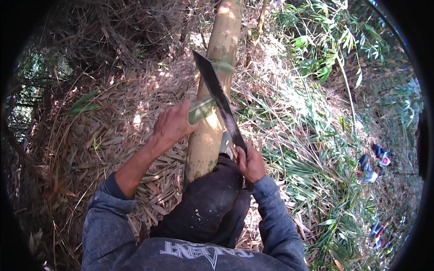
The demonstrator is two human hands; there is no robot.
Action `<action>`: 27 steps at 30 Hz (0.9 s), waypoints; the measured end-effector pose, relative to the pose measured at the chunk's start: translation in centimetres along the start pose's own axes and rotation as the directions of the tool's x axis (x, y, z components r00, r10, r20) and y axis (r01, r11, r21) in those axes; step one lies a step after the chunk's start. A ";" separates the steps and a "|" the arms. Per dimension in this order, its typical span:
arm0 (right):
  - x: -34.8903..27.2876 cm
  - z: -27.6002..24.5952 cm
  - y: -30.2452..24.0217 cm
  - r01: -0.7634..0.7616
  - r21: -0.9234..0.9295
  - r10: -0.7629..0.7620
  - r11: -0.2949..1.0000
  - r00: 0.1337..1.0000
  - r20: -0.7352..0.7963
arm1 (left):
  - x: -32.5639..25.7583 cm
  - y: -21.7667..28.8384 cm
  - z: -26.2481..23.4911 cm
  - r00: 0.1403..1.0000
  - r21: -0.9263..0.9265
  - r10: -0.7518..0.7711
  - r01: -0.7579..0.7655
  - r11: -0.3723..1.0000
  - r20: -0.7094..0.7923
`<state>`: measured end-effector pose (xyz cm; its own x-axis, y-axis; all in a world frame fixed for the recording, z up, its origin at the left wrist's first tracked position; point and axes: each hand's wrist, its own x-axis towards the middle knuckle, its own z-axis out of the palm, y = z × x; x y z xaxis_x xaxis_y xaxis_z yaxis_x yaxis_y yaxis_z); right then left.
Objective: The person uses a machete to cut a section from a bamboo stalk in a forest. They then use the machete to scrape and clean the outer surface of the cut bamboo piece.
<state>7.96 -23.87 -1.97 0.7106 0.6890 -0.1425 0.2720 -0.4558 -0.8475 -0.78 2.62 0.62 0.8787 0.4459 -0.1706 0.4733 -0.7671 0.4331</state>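
A thick yellow-green bamboo pole (224, 34) stretches away from me, its near end by my dark trousers. Over it, my left hand (172, 123) grips a short green bamboo strip (201, 111), which points to the right across the pole. My right hand (251, 163) is closed round the handle of a machete (216, 86). The dark blade slants up and left, passing over the far end of the strip. Whether the edge is biting into the strip, I cannot tell from here.
Dry bamboo leaves (131, 106) litter the ground on the left. Cut green leafy branches (294, 167) lie to the right, with a thin upright stalk (347, 86) beyond. Dense brush (122, 31) stands at the far left. Two people, one of them a small figure (375, 163), are far off right.
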 end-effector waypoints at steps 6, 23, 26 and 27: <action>0.4 -0.3 1.3 -0.101 0.241 0.072 0.965 0.989 0.126 | 0.6 -0.6 -2.7 0.959 -0.289 0.055 0.030 0.957 0.279; -2.1 -0.7 -2.9 0.092 0.048 -0.086 0.995 0.989 -0.122 | -0.6 0.0 -2.0 0.993 -0.098 0.004 0.008 0.995 0.122; -1.5 -0.8 -2.5 0.068 -0.040 -0.071 0.997 0.995 -0.073 | -0.6 -0.5 -1.7 0.991 -0.085 -0.028 0.039 0.996 0.130; -1.4 -1.0 -3.1 0.023 -0.008 -0.024 1.000 0.997 -0.076 | -0.6 -0.6 -1.3 0.993 -0.093 -0.022 0.033 0.995 0.117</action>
<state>6.75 -23.98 1.38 0.7513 0.6547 -0.0832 0.2933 -0.4442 -0.8466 -1.70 3.44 1.58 0.8693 0.4055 -0.2825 0.4942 -0.7056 0.5079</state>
